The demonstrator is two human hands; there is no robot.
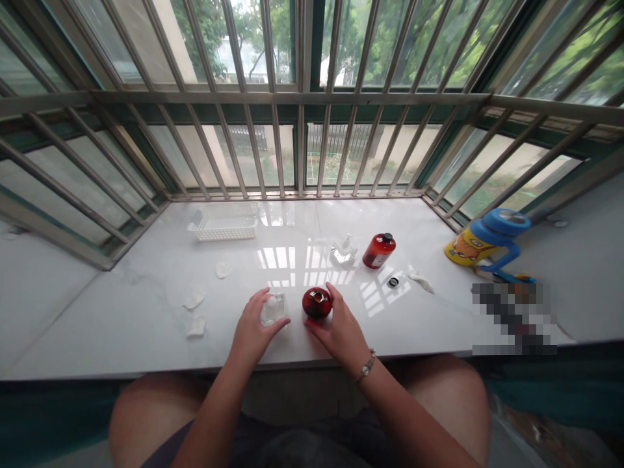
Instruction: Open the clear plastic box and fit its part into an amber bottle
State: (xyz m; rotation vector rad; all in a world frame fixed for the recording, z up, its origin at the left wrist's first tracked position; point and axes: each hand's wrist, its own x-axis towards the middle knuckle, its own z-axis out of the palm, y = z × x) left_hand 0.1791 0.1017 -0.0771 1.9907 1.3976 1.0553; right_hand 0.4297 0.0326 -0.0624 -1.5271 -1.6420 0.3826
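Red bottles (316,302) ×2, one in right grip (340,331) | clear jar (273,309) in left grip (254,329) | both clenched

The near bottle (316,302) is deep red; the far right bottle (379,252) orange-red, with a black cap (387,237); the tabletop (117,325) white, faintly grey-veined.

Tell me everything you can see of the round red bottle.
The round red bottle is squat and glossy, dark red glass by its look, with a short neck and no cap showing. It stands upright on the white stone sill, near its front edge, with the right hand cupped against its side.
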